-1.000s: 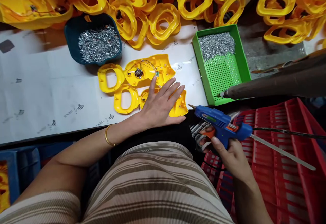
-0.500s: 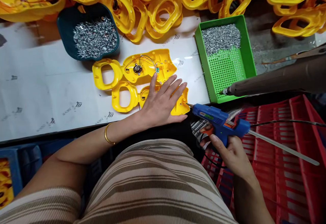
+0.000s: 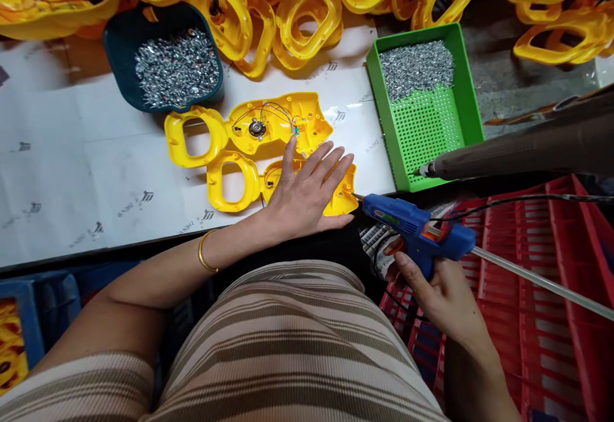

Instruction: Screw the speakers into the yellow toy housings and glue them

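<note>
My left hand (image 3: 307,195) lies spread, palm down, over the nearer yellow plastic shell (image 3: 343,195), covering much of it. Beyond it is a second yellow shell (image 3: 307,105) holding a round black speaker (image 3: 258,128), thin wires and a small green circuit board (image 3: 295,131). A yellow ring-shaped part (image 3: 233,181) adjoins the nearer shell, and another ring part (image 3: 196,135) adjoins the farther one. My right hand (image 3: 444,291) is closed around the handle of a blue glue gun (image 3: 412,227). The gun's nozzle is at the nearer shell's right end, and a clear glue stick (image 3: 542,279) sticks out behind.
A dark bin (image 3: 115,70) and a green tray (image 3: 470,105) hold many small screws. Yellow parts (image 3: 307,22) are heaped along the back. A dark pole-like tool (image 3: 518,147) reaches over the tray from the right. Red crates (image 3: 527,268) stand at lower right, a blue crate (image 3: 52,307) at lower left.
The two yellow ring parts have shifted slightly left, the farther one more. The glue gun has moved a little right, and its cable has shifted across its back. My left hand stays nearly still.
</note>
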The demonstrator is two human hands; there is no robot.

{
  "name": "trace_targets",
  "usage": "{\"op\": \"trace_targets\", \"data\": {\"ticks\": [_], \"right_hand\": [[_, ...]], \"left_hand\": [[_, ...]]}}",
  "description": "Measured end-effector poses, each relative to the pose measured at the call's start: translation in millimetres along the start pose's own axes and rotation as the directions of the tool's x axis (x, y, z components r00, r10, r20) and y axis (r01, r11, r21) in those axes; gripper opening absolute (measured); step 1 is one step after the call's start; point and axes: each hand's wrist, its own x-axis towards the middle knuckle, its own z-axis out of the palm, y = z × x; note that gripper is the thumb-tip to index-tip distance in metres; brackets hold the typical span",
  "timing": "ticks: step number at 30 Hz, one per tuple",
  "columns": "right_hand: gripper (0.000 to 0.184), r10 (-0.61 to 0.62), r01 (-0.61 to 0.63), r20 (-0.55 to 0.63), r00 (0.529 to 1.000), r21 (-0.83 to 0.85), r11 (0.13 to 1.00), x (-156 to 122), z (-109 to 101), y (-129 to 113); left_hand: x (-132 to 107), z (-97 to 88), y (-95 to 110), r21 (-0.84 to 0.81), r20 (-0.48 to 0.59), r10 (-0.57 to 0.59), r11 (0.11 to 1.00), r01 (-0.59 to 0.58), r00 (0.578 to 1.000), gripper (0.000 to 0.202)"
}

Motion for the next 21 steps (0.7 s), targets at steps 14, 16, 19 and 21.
{"op": "trace_targets", "data": {"ticks": [14,16,19,21], "right_hand": [[0.051,0.061,-0.060,0.001,0.998,-0.172,0.983,-1.2,-1.5,-6.2],[0.051,0.043,-0.043,-0.007,0.999,-0.206,0.978,-2.9,-0.8,-5.2],[0.047,-0.011,0.001,-0.034,0.999,-0.294,0.956,-6.6,0.4,-3.9],[0.043,-0.051,0.026,-0.065,0.997,-0.340,0.940,-8.7,0.9,-3.3]], "left_hand": [[0.7,-0.8,2.0,0.004,-0.038,-0.004,1.000,0.004,0.999,0.082],[0.7,-0.8,2.7,0.008,-0.037,-0.006,1.000,0.006,0.999,0.083],[0.6,-0.5,3.7,0.010,-0.043,-0.013,1.000,0.014,0.999,0.083],[0.7,-0.2,3.9,0.013,-0.050,-0.014,1.000,0.014,0.999,0.082]]}}
